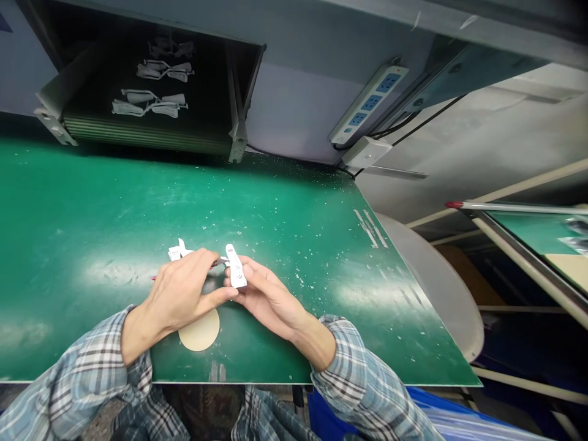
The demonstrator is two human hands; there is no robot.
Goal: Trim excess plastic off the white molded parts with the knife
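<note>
My right hand [271, 294] grips a small white plastic part [236, 267], narrow and rounded at the top, between thumb and fingers. Close against it on the left, my left hand [184, 285] is closed, its thumb reaching toward the lower end of that part. A dark metal tip [218, 261] shows by the left fingers, and a small red end [154, 278] pokes out behind the hand; they look like one tool, mostly hidden. Just beyond the left knuckles lies another white plastic piece [177, 250], partly covered. A round cream disc [200, 331] rests under the left wrist.
The green tabletop [285, 214] carries scattered white specks. At the back left, white branched plastic parts [149, 104] sit on a dark conveyor belt [101, 125]. A power strip [369, 104] is fixed to the back wall. Right of the table stands a round grey surface [427, 275].
</note>
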